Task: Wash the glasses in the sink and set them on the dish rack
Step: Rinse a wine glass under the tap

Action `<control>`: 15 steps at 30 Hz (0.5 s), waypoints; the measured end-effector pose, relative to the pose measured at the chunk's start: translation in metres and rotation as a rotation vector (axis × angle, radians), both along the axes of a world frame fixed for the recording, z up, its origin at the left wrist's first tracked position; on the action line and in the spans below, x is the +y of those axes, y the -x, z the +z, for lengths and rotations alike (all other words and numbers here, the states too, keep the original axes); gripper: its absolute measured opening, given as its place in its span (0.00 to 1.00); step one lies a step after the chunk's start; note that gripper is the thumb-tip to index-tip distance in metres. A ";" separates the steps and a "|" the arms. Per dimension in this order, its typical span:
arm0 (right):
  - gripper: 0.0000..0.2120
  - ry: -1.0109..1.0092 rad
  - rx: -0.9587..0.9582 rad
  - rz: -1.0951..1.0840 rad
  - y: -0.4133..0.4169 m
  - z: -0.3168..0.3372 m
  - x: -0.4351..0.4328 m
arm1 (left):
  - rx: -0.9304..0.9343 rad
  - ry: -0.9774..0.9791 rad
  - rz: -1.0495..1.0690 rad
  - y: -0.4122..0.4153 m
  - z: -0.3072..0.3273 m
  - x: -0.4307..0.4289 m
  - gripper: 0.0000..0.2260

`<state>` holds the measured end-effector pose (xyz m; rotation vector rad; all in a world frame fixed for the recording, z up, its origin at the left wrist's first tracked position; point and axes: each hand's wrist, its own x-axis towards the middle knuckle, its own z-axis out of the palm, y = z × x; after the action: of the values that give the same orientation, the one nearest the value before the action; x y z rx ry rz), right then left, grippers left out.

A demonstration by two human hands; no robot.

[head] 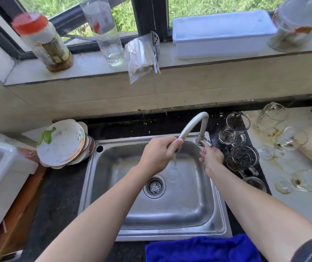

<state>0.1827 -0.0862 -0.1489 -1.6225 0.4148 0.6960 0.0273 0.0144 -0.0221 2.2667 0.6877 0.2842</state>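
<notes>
A steel sink (170, 210) lies below me with a drain strainer (154, 186) near its middle. My left hand (159, 154) grips the spout end of the curved faucet (193, 125), and a thin stream of water (175, 162) falls from it into the basin. My right hand (210, 157) is at the faucet's handle (206, 142), fingers touching it. Several glass mugs (243, 157) stand on the dark counter right of the sink. More glasses (291, 138) lie and stand on the stained white surface beyond them. No glass is in the sink.
A stack of dirty plates (62, 144) sits left of the sink. A blue cloth (202, 248) hangs at the front edge. On the windowsill stand a jar (43, 42), a clear bottle (106, 33), a bag of sticks (142, 55) and a white box (223, 35). A white bin (2, 171) is far left.
</notes>
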 end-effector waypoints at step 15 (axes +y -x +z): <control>0.12 0.542 -0.845 0.610 0.062 0.095 -0.111 | 0.352 -0.044 0.000 0.046 -0.041 -0.019 0.11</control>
<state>0.1207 -0.1969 -0.0542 -2.4113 -0.5813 0.2685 -0.0184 -0.0042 -0.0636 2.3836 0.8669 -0.1057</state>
